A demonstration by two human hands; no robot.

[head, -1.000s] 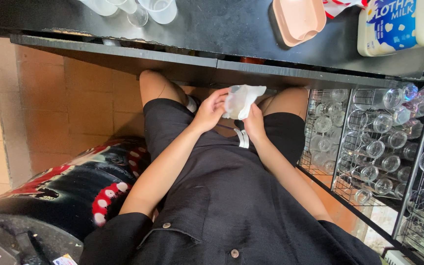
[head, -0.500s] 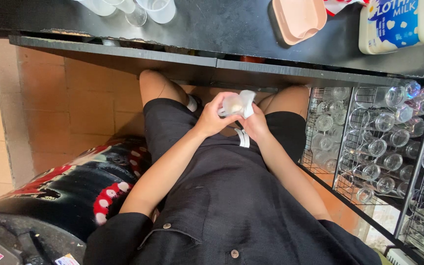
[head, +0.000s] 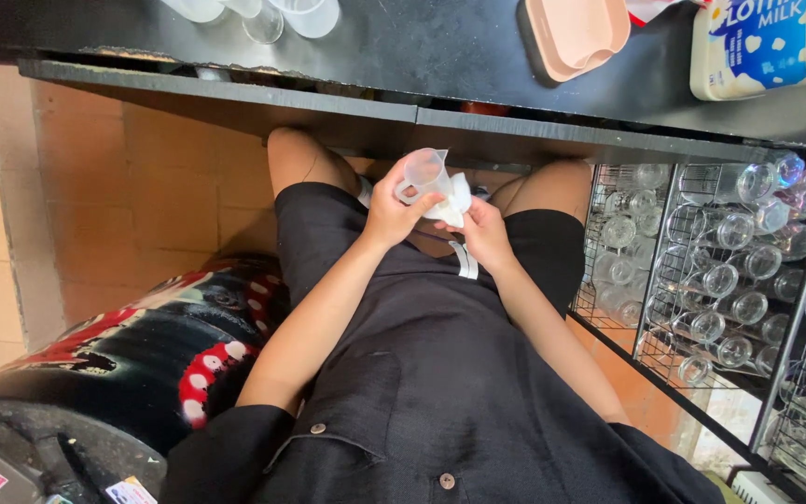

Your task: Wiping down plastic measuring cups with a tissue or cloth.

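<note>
Clear plastic measuring cup (head: 423, 174), small, with a spout and handle, sits in the person's lap area just under the black counter edge (head: 422, 117). Left hand (head: 394, 210) fingers curl around the cup's side and handle, thumb pressed against the wall, holding it tilted. Right hand (head: 485, 233) fingers pinch a bunched white cloth (head: 452, 198) against the cup's base and side; fingertips pressed together on the cloth, not spread. Cloth touches cup directly.

Step in hand, as I judge it: wiping or drying the cup, outside surface being worked now. Next move likely calls for turning the cup in the left grip so the cloth reaches a fresh face or the inside, keeping the pinch firm so the cloth doesn't slip.

Outward: black dress (head: 440, 373) covers the lap, knees bare at the counter edge. Wire rack of glasses (head: 720, 280) stands just to the right. On the counter, a pink tray (head: 576, 33), a milk jug (head: 762, 47), and upturned clear cups (head: 272, 14). Dark drum-like object with red and white pattern (head: 114, 364) to the left, on tan tiled floor (head: 95, 187).
</note>
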